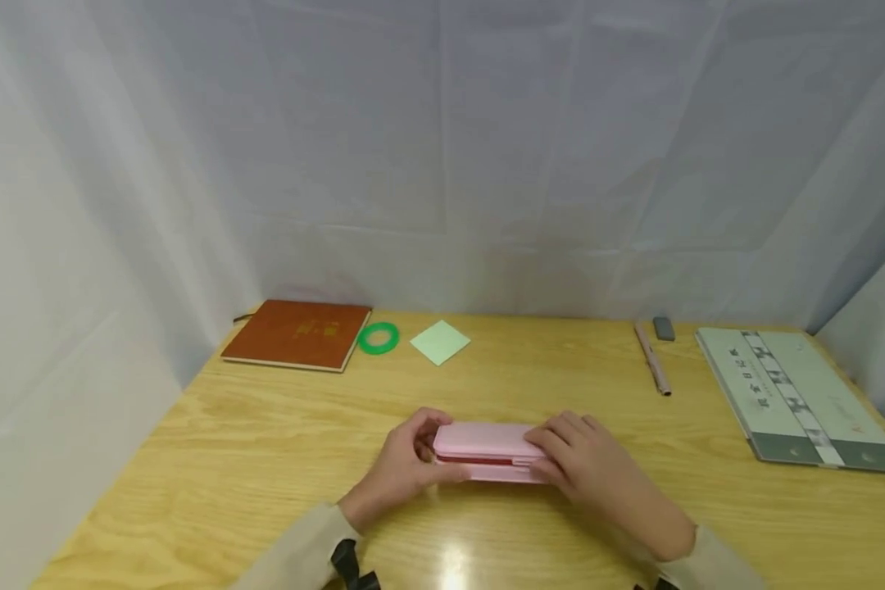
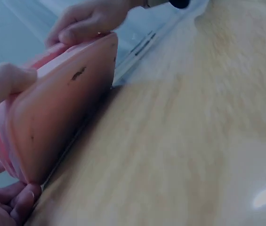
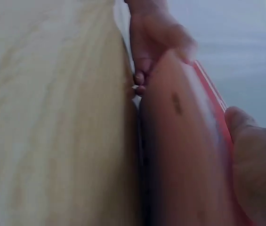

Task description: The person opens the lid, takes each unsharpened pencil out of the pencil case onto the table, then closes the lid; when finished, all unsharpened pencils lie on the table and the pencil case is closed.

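Observation:
Both hands hold a pink pencil case (image 1: 483, 438) low over the front middle of the table. My left hand (image 1: 404, 463) grips its left end, thumb along the front edge and fingers round the far side. At the right end, my right hand (image 1: 593, 467) holds it with fingers over the lid (image 1: 479, 434) and thumb at the front. A dark red strip (image 1: 475, 460) and a small pale tab show along the front seam. In the left wrist view, the case's pink face (image 2: 71, 108) has dark scuffs and leans up from the tabletop.
On the wooden table (image 1: 265, 442), a brown notebook (image 1: 298, 334), a green ring (image 1: 378, 338) and a pale green square of paper (image 1: 440, 342) lie back left. Toward the right are a pink pen (image 1: 652, 360), a small grey block (image 1: 664, 329) and a pale green book (image 1: 796, 393). Curtains stand behind.

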`<control>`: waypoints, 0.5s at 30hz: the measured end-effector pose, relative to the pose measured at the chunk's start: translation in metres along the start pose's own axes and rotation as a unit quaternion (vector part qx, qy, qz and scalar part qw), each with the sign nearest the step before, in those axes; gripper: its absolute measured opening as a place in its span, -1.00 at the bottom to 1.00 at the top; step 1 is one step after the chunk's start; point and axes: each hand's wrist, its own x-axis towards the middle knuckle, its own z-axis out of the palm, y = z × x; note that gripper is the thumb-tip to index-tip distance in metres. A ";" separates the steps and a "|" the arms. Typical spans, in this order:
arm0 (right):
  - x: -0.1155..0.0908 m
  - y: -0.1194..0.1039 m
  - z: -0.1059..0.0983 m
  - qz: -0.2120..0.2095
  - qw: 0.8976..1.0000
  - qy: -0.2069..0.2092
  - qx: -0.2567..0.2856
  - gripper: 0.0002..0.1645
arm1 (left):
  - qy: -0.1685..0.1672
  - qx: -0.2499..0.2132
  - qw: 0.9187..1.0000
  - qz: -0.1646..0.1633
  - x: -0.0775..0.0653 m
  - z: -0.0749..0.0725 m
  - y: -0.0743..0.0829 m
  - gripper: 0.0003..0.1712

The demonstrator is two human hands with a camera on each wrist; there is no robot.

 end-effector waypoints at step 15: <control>0.035 0.067 0.004 0.127 0.986 0.013 0.107 -0.90 | -0.016 0.133 0.988 0.081 0.000 0.003 -0.009 0.59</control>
